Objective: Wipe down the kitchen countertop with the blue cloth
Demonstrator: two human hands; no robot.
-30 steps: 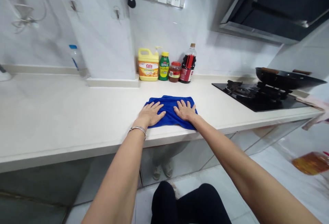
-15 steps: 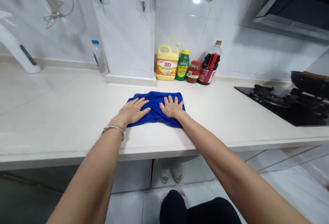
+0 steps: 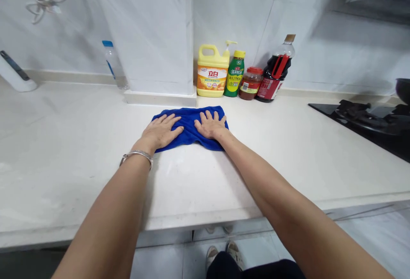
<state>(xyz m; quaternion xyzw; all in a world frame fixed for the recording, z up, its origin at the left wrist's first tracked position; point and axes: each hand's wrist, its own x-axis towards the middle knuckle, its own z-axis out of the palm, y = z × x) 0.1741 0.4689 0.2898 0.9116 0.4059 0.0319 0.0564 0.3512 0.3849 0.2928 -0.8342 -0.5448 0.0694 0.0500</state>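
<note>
A blue cloth (image 3: 188,130) lies spread on the white countertop (image 3: 198,185), its far edge close to the base of the wall pillar. My left hand (image 3: 162,131) rests flat on the cloth's left part, fingers stretched out and thumb apart. On the right part, my right hand (image 3: 210,124) presses down with its fingers spread. Neither hand is closed around the cloth. A silver bracelet (image 3: 137,154) circles my left wrist.
Behind the cloth to the right stand a yellow detergent jug (image 3: 212,71), a green bottle (image 3: 235,74), a red-lidded jar (image 3: 250,83) and a dark sauce bottle (image 3: 276,69). A clear water bottle (image 3: 115,67) stands left of the pillar (image 3: 147,35). The gas stove (image 3: 368,118) is at far right.
Both hands and the blue cloth have moved forward, away from the counter's front edge and nearer the pillar. My view has come closer to the counter and tilted down.
</note>
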